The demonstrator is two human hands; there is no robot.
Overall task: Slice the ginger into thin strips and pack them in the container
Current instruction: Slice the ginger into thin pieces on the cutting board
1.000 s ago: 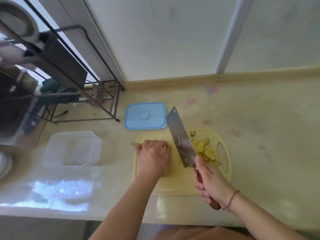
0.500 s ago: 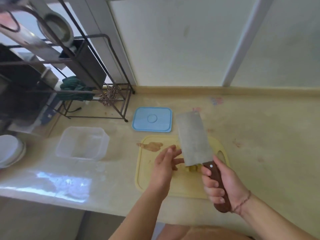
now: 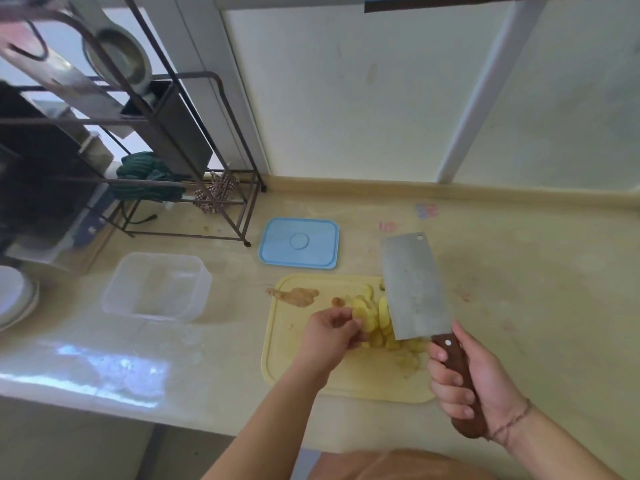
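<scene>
- The cleaver [image 3: 412,289] is gripped at its wooden handle by the right hand [image 3: 474,386], fingers wrapped fully round; the blade is held raised, flat face to the camera, its long axis running from the handle at near right away toward the wall.
- The ginger slices [image 3: 375,323] lie in an overlapping pile at the middle of the yellow cutting board [image 3: 287,362], just left of the blade; the left hand [image 3: 332,332] is curled at their near-left edge, fingertips seemingly gathering them, though an actual pinch cannot be told.
- For thin strips, the slices are best stacked flat and shingled, then cut lengthwise with fingertips tucked back.
- An uncut ginger piece [image 3: 298,296] rests at the board's far-left edge, long axis roughly left to right.
- The clear container [image 3: 157,287] stands open to the left, well apart; its blue lid [image 3: 299,243] lies beyond the board.
</scene>
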